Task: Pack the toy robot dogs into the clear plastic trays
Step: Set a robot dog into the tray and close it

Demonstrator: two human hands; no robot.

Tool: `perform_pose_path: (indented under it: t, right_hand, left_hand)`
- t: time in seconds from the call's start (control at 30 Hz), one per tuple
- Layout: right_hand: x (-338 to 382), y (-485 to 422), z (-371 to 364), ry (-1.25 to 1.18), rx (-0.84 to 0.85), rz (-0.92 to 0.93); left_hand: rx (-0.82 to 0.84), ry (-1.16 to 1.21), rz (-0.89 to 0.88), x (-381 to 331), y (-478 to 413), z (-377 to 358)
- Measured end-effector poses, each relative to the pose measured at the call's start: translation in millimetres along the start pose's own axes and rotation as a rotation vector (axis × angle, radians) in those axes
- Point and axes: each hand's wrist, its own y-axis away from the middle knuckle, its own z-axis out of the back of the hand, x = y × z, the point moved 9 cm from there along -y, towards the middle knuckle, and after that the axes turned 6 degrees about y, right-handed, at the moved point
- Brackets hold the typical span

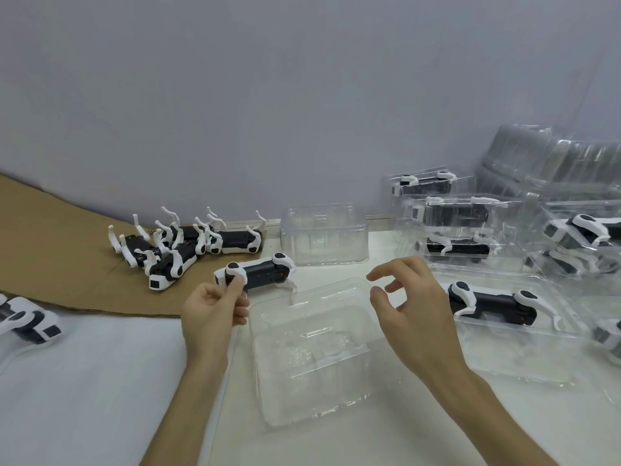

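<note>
My left hand (215, 306) grips a black-and-white toy robot dog (260, 272) by its front end, holding it level just above the far left corner of an empty clear plastic tray (312, 354) that lies in front of me. My right hand (408, 297) hovers over the tray's far right corner with fingers loosely curled and nothing in them. Several loose toy dogs (183, 245) lie in a heap on brown cardboard (60, 264) at the left. Another dog (489, 302) lies in a tray at the right.
An empty clear tray (324, 235) stands by the wall behind. Stacked trays holding dogs (460, 227) and a pile of empty trays (554, 163) fill the right side. One more dog (28, 319) lies at the left edge on the white table (100, 381).
</note>
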Motion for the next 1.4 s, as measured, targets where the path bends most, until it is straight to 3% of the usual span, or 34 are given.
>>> perform_pose_path:
  t: [0.17, 0.37, 0.57, 0.67, 0.77, 0.9, 1.0, 1.13, 1.2, 1.3, 1.37, 1.4]
  right_hand:
    - [-0.5, -0.1, 0.1, -0.004, 0.0, 0.006]
    - [0.9, -1.5, 2.2, -0.009, -0.015, 0.015]
    - [12.0, -1.1, 10.3, -0.075, -0.058, 0.076]
    - [21.0, 0.4, 11.9, -0.132, -0.035, 0.121]
    - [23.0, 1.2, 2.9, -0.311, 0.11, 0.098]
    - [31.4, 4.8, 2.9, -0.38, 0.11, 0.129]
    - [31.1, 3.8, 11.6, -0.287, -0.008, 0.163]
    - [28.6, 2.8, 13.3, -0.292, -0.027, 0.155]
    - [30.1, 3.8, 17.1, -0.289, -0.077, 0.169]
    - [27.1, 2.1, 19.3, -0.29, -0.094, 0.161]
    - [19.0, -2.1, 20.2, -0.286, -0.079, 0.126]
    - [16.5, -3.8, 19.5, -0.276, -0.063, 0.117]
  left_hand:
    - [0.135, -0.223, -0.03, 8.0, 5.4, -13.7]
    - [0.029, -0.118, -0.101, 1.2, 2.7, -7.9]
    - [0.01, -0.077, -0.403, -46.4, 23.7, -8.1]
    - [0.176, 0.118, -0.366, -66.7, 35.8, -26.0]
    - [0.439, 0.36, -0.224, -77.0, 52.1, -52.2]
    - [0.673, 0.268, -0.242, -80.3, 75.9, -76.1]
    - [0.713, 0.197, -0.201, -68.7, 81.3, -85.4]
    - [0.804, 0.139, -0.226, -64.9, 84.4, -87.4]
    - [0.789, 0.136, -0.276, -65.0, 80.0, -82.4]
    - [0.553, 0.321, -0.186, -57.0, 51.9, -58.4]
    - [0.413, 0.236, -0.161, -48.7, 33.9, -42.6]
    - [0.429, 0.125, -0.13, -41.5, 29.0, -42.0]
